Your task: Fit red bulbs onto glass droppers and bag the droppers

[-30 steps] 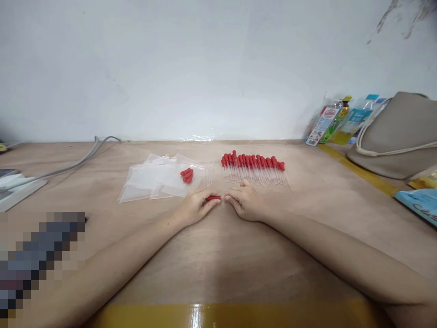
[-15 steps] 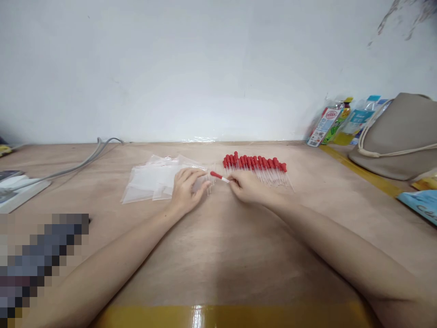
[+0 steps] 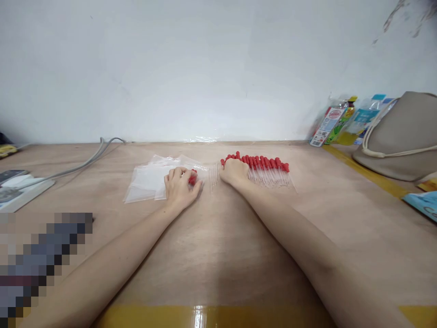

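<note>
My left hand [image 3: 180, 187] rests at the right side of the clear plastic bags [image 3: 145, 182], fingers curled and thumb drawn in. A red dropper bulb [image 3: 193, 176] shows between its fingers and thumb; the part below is hidden by the hand. My right hand [image 3: 235, 172] is closed at the left end of a row of droppers [image 3: 269, 169] with red bulbs and thin clear stems. Its fingertips are hidden, so what they hold cannot be seen. Between the hands lie several thin clear tubes [image 3: 213, 176].
A grey cable [image 3: 92, 157] runs to a white box [image 3: 30, 193] at left. Bottles and a carton [image 3: 329, 126] stand at the back right beside a taupe bag [image 3: 396, 136]. A blue packet [image 3: 423, 205] lies at the right edge. Yellow tape [image 3: 164, 316] lines the front edge.
The red-bulbed dropper that my right hand held out is no longer between the hands; red now shows in my left hand. My right hand has closed into a fist, slightly left and farther back.
</note>
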`<state>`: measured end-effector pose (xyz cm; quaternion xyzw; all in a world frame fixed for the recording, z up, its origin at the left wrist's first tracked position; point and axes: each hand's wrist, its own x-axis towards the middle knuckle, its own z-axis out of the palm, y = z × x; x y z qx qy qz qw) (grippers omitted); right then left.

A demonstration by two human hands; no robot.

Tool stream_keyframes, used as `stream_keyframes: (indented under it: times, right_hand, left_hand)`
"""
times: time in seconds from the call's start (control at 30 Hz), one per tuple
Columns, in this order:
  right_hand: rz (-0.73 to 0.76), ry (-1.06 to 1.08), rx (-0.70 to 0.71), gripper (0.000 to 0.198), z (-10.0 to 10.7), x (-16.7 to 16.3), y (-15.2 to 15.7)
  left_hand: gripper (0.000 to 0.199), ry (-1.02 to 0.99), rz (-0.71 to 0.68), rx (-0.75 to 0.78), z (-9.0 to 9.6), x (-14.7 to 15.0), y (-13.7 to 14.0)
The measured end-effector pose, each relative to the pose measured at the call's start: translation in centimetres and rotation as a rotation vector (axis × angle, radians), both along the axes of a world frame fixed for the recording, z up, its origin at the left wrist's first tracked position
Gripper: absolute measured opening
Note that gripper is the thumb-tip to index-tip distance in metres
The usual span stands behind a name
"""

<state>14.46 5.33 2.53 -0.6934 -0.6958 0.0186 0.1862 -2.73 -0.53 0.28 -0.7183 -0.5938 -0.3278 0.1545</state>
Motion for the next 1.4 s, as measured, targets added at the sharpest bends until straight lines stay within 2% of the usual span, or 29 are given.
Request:
stream_keyframes:
  times: [0.17,0.37,0.5,0.7,0.83,1.0,1.1,1.17,1.3,1.4]
  right_hand:
    - [0.027,-0.053,-0.010,0.026,-0.4,0.1,0.0]
    - [0.116,-0.093,0.072,0.026,-0.4,-0.9,-0.5]
    - [0.098,-0.075,0.001,0.022,-0.2,-1.8,-0.3]
    - [0.044,-0.016,-0.123,0.017,0.0,-2.6,0.5]
    - [0.040,0.011,-0.132,0.014,-0.2,-2.8,0.7]
    - [0.082,0.043,0.005,0.018,-0.7,-2.0,-0.2]
    - [0.170,0.120,0.215,0.022,-1.4,-0.3,-1.7]
    - [0.289,0.189,0.353,0.022,-2.1,1.4,-3.0]
    - [0.485,0.264,0.446,0.016,-3.4,5.5,-5.9]
    - [0.588,0.253,0.487,0.020,-3.7,8.1,-7.9]
  left_hand:
    - [0.014,-0.030,0.066,-0.031,-0.1,-0.3,0.3]
    - [0.014,-0.134,-0.031,-0.147,-0.5,-0.9,1.0]
    - [0.011,-0.169,-0.065,-0.171,-0.5,-1.0,1.1]
    - [0.008,-0.161,-0.088,-0.128,-0.4,-1.1,1.5]
    - [0.007,-0.131,-0.062,-0.120,-0.4,-1.1,1.8]
    - [0.001,-0.065,-0.056,-0.053,-0.3,-1.0,1.9]
    - [0.004,-0.112,-0.112,0.020,-0.1,-0.7,1.5]
    - [0.006,-0.177,-0.162,0.051,0.0,-0.3,1.1]
    - [0.016,-0.238,-0.358,0.018,0.2,1.0,-0.7]
    - [0.023,-0.161,-0.559,-0.077,0.1,2.2,-2.3]
